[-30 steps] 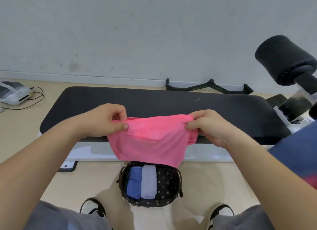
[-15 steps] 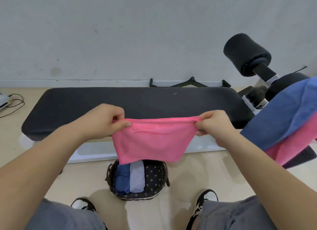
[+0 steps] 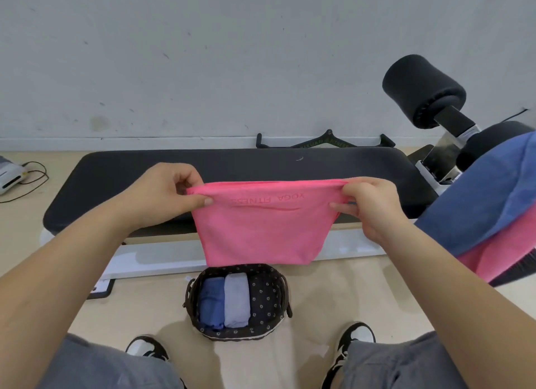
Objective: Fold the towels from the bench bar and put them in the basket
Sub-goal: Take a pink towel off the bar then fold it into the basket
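In the middle of the frame, the pink towel [image 3: 261, 226] hung stretched between both hands, in front of the black bench pad [image 3: 232, 165] and directly above the basket [image 3: 265, 300]. The left hand [image 3: 162, 197] pinched the towel's upper left corner between thumb and curled fingers, and the right hand [image 3: 374, 206] pinched the upper right corner the same way. That grip looked deliberate: a taut top edge let the cloth drop flat, ready for another fold. Its lower hem came down to the basket's far rim in the picture.

Lower centre, a folded blue towel [image 3: 211, 304] and a pale grey towel [image 3: 236, 300] stood side by side in the basket's left and middle, so its right third was free, and that was likely the slot for this one. At the right edge, a draped blue towel [image 3: 478, 203] and a second pink towel [image 3: 499, 255] beneath it waited, close beside the right forearm.
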The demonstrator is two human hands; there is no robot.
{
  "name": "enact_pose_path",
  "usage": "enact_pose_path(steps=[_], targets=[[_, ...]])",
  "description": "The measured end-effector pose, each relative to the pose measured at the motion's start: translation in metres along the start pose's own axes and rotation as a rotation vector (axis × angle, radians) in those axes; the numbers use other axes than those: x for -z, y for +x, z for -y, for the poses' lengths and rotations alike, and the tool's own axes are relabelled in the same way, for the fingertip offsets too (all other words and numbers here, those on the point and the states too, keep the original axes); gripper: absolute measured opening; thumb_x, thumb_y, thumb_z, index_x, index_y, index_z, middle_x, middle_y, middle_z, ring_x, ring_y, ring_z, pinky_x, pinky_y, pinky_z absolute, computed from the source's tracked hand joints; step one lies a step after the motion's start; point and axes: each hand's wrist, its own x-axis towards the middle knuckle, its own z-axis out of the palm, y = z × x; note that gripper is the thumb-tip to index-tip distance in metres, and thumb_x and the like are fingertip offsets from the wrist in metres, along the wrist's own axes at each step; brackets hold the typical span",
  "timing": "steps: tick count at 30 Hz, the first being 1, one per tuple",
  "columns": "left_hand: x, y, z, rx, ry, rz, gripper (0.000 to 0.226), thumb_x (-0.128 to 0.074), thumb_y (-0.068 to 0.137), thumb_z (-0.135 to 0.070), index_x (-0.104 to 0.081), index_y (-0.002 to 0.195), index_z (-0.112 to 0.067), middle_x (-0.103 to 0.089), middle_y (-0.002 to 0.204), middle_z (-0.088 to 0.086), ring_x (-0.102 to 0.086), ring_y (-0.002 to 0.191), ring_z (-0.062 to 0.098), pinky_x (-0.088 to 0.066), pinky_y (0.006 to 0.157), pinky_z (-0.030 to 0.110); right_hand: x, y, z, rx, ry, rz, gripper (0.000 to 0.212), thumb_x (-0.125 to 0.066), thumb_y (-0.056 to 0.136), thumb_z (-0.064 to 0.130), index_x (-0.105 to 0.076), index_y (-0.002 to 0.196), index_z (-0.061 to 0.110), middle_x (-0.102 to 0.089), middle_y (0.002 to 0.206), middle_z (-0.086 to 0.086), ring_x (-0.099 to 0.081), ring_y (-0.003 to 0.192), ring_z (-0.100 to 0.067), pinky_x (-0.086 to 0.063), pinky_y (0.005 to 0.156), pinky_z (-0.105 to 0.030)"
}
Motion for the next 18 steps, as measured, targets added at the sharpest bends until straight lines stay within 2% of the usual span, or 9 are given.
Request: enact_pose_path(steps=[2,4,5,7,9,10,13,15,18], targets=[[0.001,0.001,0.002,0.043,-0.053,-0.080,0.018,-0.088,0.080,-0.029,-0.071,0.078,-0.022,-0.074,0.078,-0.007,-0.065,0.070,0.009,-0.053,0.068,0.028,-0.004,0.002,0.001,-0.070,0.187,0.037,0.014,-0.058,0.086,-0.015,-0.071,0.089,-0.009,-0.064,0.099,-0.019,-0.071,0.076,-0.028,-0.064,0.074,-0.038],[0.001,0.003,0.004,0.110,-0.117,-0.134,0.020,-0.089,0.079,-0.030,-0.071,0.079,-0.019,-0.075,0.080,-0.003,-0.069,0.078,0.019,-0.059,0.073,0.037,-0.005,0.004,-0.001,-0.077,0.238,0.041,0.015,-0.060,0.087,-0.015,-0.071,0.096,-0.012,-0.067,0.105,-0.021,-0.073,0.085,-0.029,-0.063,0.076,-0.035],[0.002,0.003,0.004,0.135,-0.139,-0.148,0.021,-0.089,0.078,-0.029,-0.071,0.079,-0.017,-0.076,0.081,0.000,-0.070,0.082,0.025,-0.061,0.078,0.044,-0.006,0.004,-0.002,-0.047,0.186,0.030,0.016,-0.062,0.085,-0.014,-0.073,0.096,-0.009,-0.071,0.105,-0.021,-0.075,0.087,-0.029,-0.064,0.078,-0.035],[0.002,0.003,0.004,0.157,-0.155,-0.166,0.023,-0.089,0.078,-0.026,-0.070,0.079,-0.013,-0.076,0.083,0.005,-0.070,0.088,0.034,-0.060,0.084,0.054,-0.006,0.005,-0.004,0.121,-0.157,-0.027,0.023,-0.063,0.081,-0.010,-0.079,0.089,0.004,-0.077,0.091,-0.014,-0.075,0.080,-0.023,-0.062,0.074,-0.032],[0.002,0.002,0.002,0.164,-0.153,-0.180,0.026,-0.090,0.077,-0.025,-0.068,0.078,-0.011,-0.075,0.084,0.008,-0.069,0.088,0.038,-0.060,0.080,0.057,-0.009,0.002,-0.003,0.261,-0.478,-0.052,0.027,-0.059,0.077,-0.006,-0.078,0.077,0.013,-0.075,0.075,-0.002,-0.067,0.068,-0.017,-0.054,0.060,-0.026],[0.003,0.002,0.003,0.169,-0.151,-0.181,0.028,-0.090,0.076,-0.027,-0.067,0.076,-0.012,-0.074,0.083,0.010,-0.069,0.088,0.040,-0.060,0.077,0.059,-0.011,0.002,-0.003,0.258,-0.504,-0.060,0.026,-0.057,0.074,-0.006,-0.076,0.072,0.012,-0.073,0.071,-0.001,-0.066,0.067,-0.020,-0.054,0.059,-0.028],[0.005,0.002,0.002,0.193,-0.160,-0.157,0.034,-0.093,0.072,-0.029,-0.064,0.073,-0.011,-0.073,0.082,0.012,-0.068,0.086,0.041,-0.059,0.072,0.060,-0.014,0.004,-0.004,0.030,-0.166,-0.056,0.023,-0.050,0.073,-0.014,-0.070,0.072,-0.003,-0.070,0.081,-0.015,-0.074,0.079,-0.037,-0.066,0.073,-0.042],[0.007,0.003,0.001,0.212,-0.198,-0.124,0.037,-0.095,0.069,-0.025,-0.063,0.073,-0.007,-0.073,0.084,0.015,-0.067,0.080,0.037,-0.058,0.076,0.055,-0.014,0.001,0.001,-0.116,0.076,-0.041,0.025,-0.048,0.075,-0.020,-0.070,0.083,-0.010,-0.068,0.095,-0.019,-0.073,0.077,-0.036,-0.066,0.075,-0.038],[0.008,0.001,-0.002,0.211,-0.311,-0.071,0.038,-0.097,0.065,-0.016,-0.062,0.072,-0.004,-0.071,0.089,0.023,-0.065,0.073,0.021,-0.053,0.070,0.040,-0.008,-0.002,0.006,-0.134,0.196,0.001,0.028,-0.049,0.077,-0.022,-0.072,0.090,-0.013,-0.070,0.101,-0.021,-0.073,0.082,-0.032,-0.065,0.074,-0.031]])
